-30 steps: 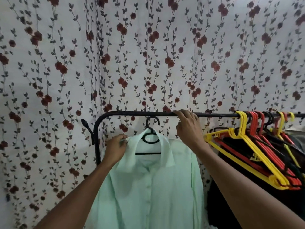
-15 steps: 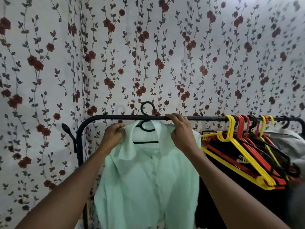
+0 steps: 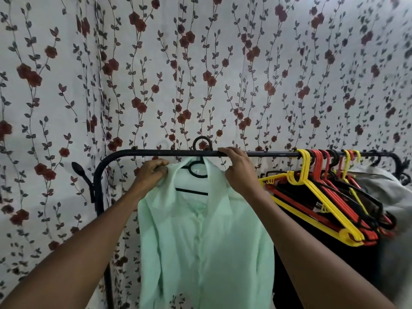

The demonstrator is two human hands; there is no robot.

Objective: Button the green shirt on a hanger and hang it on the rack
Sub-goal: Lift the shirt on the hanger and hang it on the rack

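The pale green shirt [image 3: 200, 241] hangs buttoned down its front on a black hanger [image 3: 196, 172]. The hanger's hook rises above the black rack rail [image 3: 156, 152], over or just behind it. My left hand [image 3: 152, 172] grips the shirt's left shoulder at the collar. My right hand [image 3: 237, 168] has its fingers curled over the rail just right of the hook, with the palm against the shirt's right shoulder.
Several empty yellow, red and black hangers [image 3: 323, 197] crowd the rail to the right, over dark clothes and a grey garment [image 3: 383, 197]. A floral curtain [image 3: 200, 74] hangs behind. The rack's left post [image 3: 99, 197] bends down beside the shirt.
The shirt and hanger rose from below the rail until the hook topped it. My left hand lifted with the shoulder. My right hand stayed on the rail.
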